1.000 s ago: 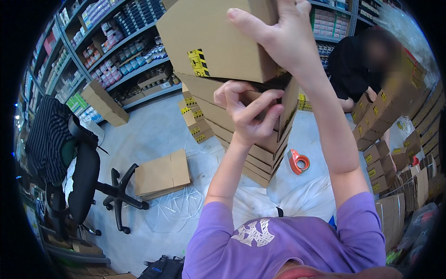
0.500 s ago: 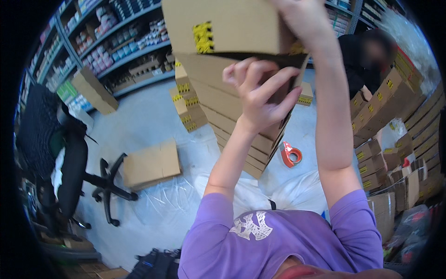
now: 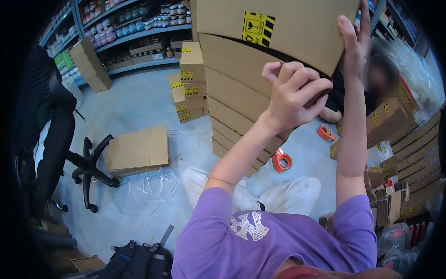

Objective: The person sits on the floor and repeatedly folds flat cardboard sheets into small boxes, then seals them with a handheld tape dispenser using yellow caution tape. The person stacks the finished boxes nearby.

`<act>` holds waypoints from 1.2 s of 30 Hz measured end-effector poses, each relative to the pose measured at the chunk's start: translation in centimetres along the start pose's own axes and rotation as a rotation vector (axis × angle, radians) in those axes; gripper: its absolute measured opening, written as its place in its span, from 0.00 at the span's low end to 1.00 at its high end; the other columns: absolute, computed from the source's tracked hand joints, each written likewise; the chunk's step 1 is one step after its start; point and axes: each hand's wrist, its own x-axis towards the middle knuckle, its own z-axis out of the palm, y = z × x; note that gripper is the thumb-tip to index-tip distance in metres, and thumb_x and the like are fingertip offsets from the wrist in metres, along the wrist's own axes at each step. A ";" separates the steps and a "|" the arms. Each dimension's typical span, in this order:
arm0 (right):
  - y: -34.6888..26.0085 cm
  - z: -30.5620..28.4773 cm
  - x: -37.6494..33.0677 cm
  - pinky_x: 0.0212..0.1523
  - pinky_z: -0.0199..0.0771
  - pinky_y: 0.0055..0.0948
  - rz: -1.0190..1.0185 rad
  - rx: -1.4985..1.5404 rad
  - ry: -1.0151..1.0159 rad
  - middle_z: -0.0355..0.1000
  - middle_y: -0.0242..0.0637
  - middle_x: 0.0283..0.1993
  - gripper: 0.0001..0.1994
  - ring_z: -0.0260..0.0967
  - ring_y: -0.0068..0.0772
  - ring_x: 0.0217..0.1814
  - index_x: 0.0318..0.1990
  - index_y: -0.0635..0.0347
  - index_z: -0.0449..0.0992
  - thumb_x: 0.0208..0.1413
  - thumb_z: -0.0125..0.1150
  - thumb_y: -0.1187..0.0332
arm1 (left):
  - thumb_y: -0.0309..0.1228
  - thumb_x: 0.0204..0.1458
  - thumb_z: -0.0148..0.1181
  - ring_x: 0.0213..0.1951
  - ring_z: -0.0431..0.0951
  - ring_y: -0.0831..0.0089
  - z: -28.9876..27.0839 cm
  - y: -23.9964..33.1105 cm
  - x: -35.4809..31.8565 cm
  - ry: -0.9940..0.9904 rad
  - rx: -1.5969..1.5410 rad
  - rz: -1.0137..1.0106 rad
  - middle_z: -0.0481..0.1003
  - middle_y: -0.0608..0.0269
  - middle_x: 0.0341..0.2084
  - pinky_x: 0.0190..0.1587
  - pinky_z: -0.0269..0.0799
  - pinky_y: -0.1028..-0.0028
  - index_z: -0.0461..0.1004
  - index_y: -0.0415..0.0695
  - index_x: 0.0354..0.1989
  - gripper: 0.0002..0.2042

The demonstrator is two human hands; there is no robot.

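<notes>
A cardboard box (image 3: 304, 25) with a yellow-and-black label tops a tall stack of cardboard boxes (image 3: 239, 69) in front of me. It sits slightly askew, with a dark gap beneath its near edge. My right hand (image 3: 355, 46) grips its right end, thumb against the near corner. Just below that corner, my left hand (image 3: 297, 95) is closed, its fingers curled and the thumb close to the forefinger. Whatever lies inside the left fingers is hidden.
Orange tape dispensers (image 3: 281, 161) lie on the floor. Flattened cardboard (image 3: 138, 146) lies beside an office chair (image 3: 88, 162) at left. Smaller boxes (image 3: 193, 67) stand behind the stack. A person (image 3: 383, 74) is at right near more boxes; a black backpack (image 3: 139, 260) lies bottom left.
My right hand has shifted from the top box's upper part to its right end. My left fingers have curled tighter near the lower corner. The whole view has shifted.
</notes>
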 end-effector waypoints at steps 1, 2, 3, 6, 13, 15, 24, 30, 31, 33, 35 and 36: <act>2.5 0.4 -0.8 0.63 0.56 0.29 -0.028 0.078 0.167 0.55 0.41 0.69 0.39 0.57 0.31 0.66 0.72 0.59 0.48 0.52 0.55 0.67 | 0.32 0.33 0.68 0.41 0.67 0.74 0.2 0.3 0.0 0.002 -0.010 0.002 0.68 0.77 0.30 0.50 0.47 0.61 0.78 0.60 0.31 0.13; -0.2 0.8 -1.0 0.64 0.55 0.29 -0.060 0.027 0.014 0.54 0.41 0.70 0.39 0.56 0.31 0.67 0.72 0.60 0.47 0.51 0.55 0.67 | 0.31 0.33 0.68 0.41 0.67 0.73 -0.1 0.1 -0.2 0.009 -0.002 -0.002 0.68 0.77 0.30 0.49 0.48 0.61 0.78 0.59 0.31 0.13; -2.8 1.3 -1.1 0.65 0.54 0.29 -0.100 -0.015 -0.136 0.53 0.41 0.70 0.40 0.56 0.31 0.67 0.72 0.60 0.47 0.50 0.55 0.67 | 0.31 0.32 0.68 0.41 0.67 0.72 -0.4 -0.2 -0.3 0.017 0.005 -0.007 0.69 0.77 0.30 0.49 0.48 0.62 0.78 0.59 0.31 0.13; -1.8 -0.4 -0.7 0.66 0.54 0.30 -0.239 -0.222 -0.171 0.52 0.42 0.71 0.40 0.54 0.30 0.69 0.72 0.61 0.49 0.49 0.55 0.68 | 0.30 0.30 0.69 0.41 0.66 0.69 -0.2 -0.2 -0.3 0.065 0.000 0.005 0.69 0.75 0.30 0.47 0.50 0.63 0.79 0.58 0.30 0.14; -3.2 -0.2 -3.6 0.56 0.69 0.30 -0.135 -0.288 -0.274 0.57 0.37 0.66 0.43 0.60 0.31 0.65 0.72 0.46 0.51 0.47 0.65 0.62 | 0.38 0.43 0.62 0.49 0.66 0.61 -2.4 -2.2 -0.2 0.187 -0.126 0.119 0.69 0.58 0.43 0.53 0.58 0.63 0.72 0.43 0.48 0.22; -3.7 -1.8 -3.5 0.56 0.69 0.30 -0.093 -0.343 -0.285 0.60 0.38 0.64 0.43 0.61 0.31 0.63 0.72 0.46 0.51 0.45 0.64 0.64 | 0.43 0.53 0.51 0.59 0.60 0.63 -5.2 -6.0 3.6 0.254 -0.111 0.053 0.62 0.57 0.55 0.57 0.55 0.62 0.64 0.43 0.57 0.25; -3.7 -2.1 -2.8 0.59 0.64 0.36 -0.094 -0.327 -0.355 0.61 0.43 0.57 0.48 0.58 0.41 0.59 0.72 0.41 0.51 0.37 0.64 0.61 | 0.47 0.43 0.62 0.62 0.65 0.59 -9.5 -26.4 15.4 -0.673 -1.040 -0.499 0.59 0.52 0.64 0.61 0.65 0.61 0.49 0.48 0.70 0.45; -2.3 -2.4 -3.2 0.63 0.58 0.39 -0.052 -0.290 -0.343 0.59 0.44 0.59 0.48 0.56 0.40 0.57 0.71 0.43 0.50 0.36 0.62 0.62 | 0.45 0.37 0.63 0.58 0.69 0.60 -8.2 -20.8 11.4 -0.372 -1.062 -0.656 0.63 0.51 0.60 0.60 0.68 0.61 0.48 0.52 0.71 0.48; -1.9 -2.5 -3.2 0.63 0.58 0.39 -0.077 -0.302 -0.341 0.59 0.44 0.60 0.47 0.56 0.40 0.58 0.71 0.44 0.51 0.36 0.62 0.62 | 0.45 0.37 0.63 0.58 0.69 0.60 -7.9 -20.7 11.1 -0.352 -1.051 -0.648 0.63 0.51 0.60 0.60 0.68 0.61 0.48 0.53 0.71 0.48; -1.8 -2.6 -3.1 0.63 0.57 0.38 -0.112 -0.298 -0.360 0.56 0.43 0.65 0.47 0.56 0.40 0.57 0.71 0.44 0.50 0.37 0.62 0.62 | 0.45 0.37 0.63 0.58 0.69 0.59 -7.7 -20.7 10.6 -0.332 -1.025 -0.642 0.63 0.51 0.60 0.60 0.68 0.61 0.47 0.53 0.71 0.48; -1.4 -2.7 -3.1 0.64 0.56 0.38 -0.117 -0.281 -0.357 0.53 0.41 0.69 0.47 0.55 0.40 0.57 0.72 0.45 0.49 0.38 0.61 0.63 | 0.45 0.37 0.62 0.58 0.68 0.58 -7.3 -20.8 10.3 -0.334 -1.008 -0.640 0.63 0.50 0.59 0.60 0.68 0.61 0.47 0.53 0.71 0.48; -1.0 -2.6 -3.2 0.64 0.56 0.38 -0.103 -0.260 -0.344 0.52 0.39 0.70 0.47 0.55 0.40 0.57 0.72 0.45 0.48 0.38 0.61 0.63 | 0.45 0.37 0.63 0.58 0.68 0.58 -7.3 -20.8 10.4 -0.339 -0.994 -0.676 0.62 0.50 0.59 0.61 0.68 0.61 0.46 0.53 0.71 0.48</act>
